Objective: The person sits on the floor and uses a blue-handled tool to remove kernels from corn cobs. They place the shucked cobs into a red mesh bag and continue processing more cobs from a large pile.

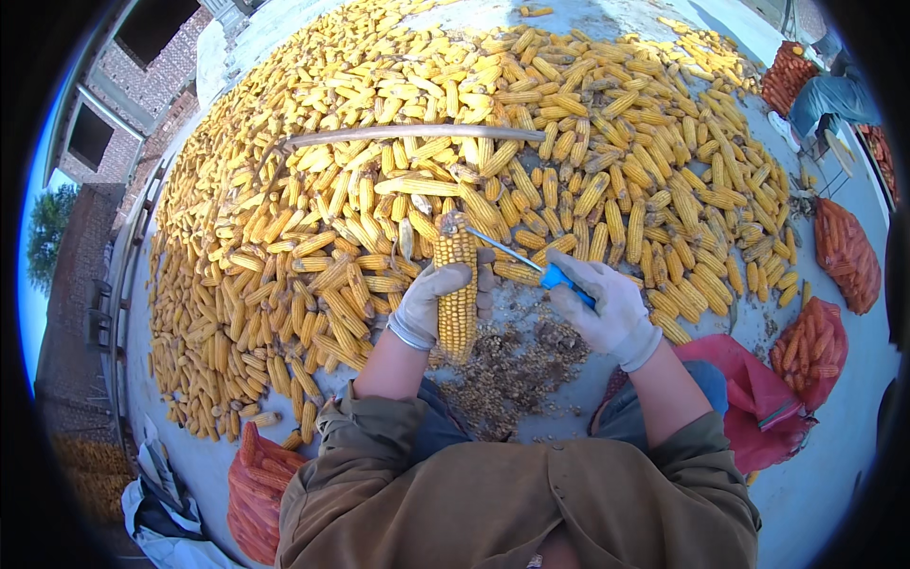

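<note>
In a pale work glove, my left hand (pixel 432 299) is wrapped around a yellow ear of corn (pixel 456 302), held upright with its darker, ragged end at the top. My right hand (pixel 601 302), also gloved, grips the blue handle of a screwdriver (pixel 565 282). Its thin metal shaft slants up and left, and the tip is at the dark end of the ear; whether it touches cannot be told. Below both hands, loose kernels and chaff (pixel 515 373) are scattered over the concrete ground between my knees.
A broad heap of husked corn ears (pixel 320 220) spreads ahead, with a long-handled wooden tool (pixel 419 133) lying across it. Red mesh sacks of corn stand at left (pixel 259 491) and right (pixel 846 256). A slack red sack (pixel 746 391) lies by my right knee. Another person (pixel 832 99) sits far right.
</note>
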`<state>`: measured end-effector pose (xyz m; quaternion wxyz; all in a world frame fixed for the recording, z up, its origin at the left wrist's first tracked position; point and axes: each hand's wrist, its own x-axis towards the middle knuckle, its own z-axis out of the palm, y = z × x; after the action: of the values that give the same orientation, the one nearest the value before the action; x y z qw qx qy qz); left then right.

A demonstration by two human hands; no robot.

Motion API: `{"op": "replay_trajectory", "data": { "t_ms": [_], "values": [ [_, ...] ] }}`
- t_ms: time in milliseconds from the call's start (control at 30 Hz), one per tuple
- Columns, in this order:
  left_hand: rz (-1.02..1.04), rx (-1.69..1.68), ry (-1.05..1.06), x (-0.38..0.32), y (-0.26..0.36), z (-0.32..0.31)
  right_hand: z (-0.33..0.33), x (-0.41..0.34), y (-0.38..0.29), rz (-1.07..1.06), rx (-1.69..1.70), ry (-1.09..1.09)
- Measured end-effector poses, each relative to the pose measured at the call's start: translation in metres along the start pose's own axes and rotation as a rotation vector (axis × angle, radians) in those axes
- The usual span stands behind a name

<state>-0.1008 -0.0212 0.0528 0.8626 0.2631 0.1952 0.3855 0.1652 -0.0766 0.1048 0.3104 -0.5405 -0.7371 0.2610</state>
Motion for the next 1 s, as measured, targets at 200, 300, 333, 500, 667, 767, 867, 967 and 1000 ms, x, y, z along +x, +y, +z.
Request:
{"op": "replay_trajectory", "data": {
  "t_ms": [200,300,333,500,667,767,867,967,1000],
  "values": [
    [0.002,0.248,0.060,-0.004,0.009,0.009,-0.001,-0.005,0.004,-0.036,0.014,0.035],
    [-0.046,0.364,0.125,-0.005,0.013,0.014,0.009,-0.009,0.011,-0.012,-0.002,0.075],
    [-0.088,0.448,0.120,-0.003,0.011,0.015,0.012,-0.011,0.011,0.008,-0.024,0.094],
    [-0.251,1.251,-0.158,0.007,-0.066,0.027,0.033,0.003,0.016,0.029,-0.108,0.205],
    [-0.189,0.489,0.228,0.009,-0.041,0.008,0.018,0.002,0.034,0.237,0.382,0.297],
    [-0.045,0.431,0.300,0.007,-0.021,0.006,0.023,-0.004,0.031,0.281,0.518,0.200],
    [-0.044,0.520,0.286,0.009,-0.023,0.017,0.027,-0.001,0.020,0.474,0.856,0.056],
    [0.003,0.653,0.289,0.011,-0.038,0.029,0.040,0.005,0.011,0.467,1.071,0.098],
    [-0.001,0.711,0.235,0.012,-0.041,0.027,0.046,0.009,0.013,0.447,1.042,0.081]
  ]
}}
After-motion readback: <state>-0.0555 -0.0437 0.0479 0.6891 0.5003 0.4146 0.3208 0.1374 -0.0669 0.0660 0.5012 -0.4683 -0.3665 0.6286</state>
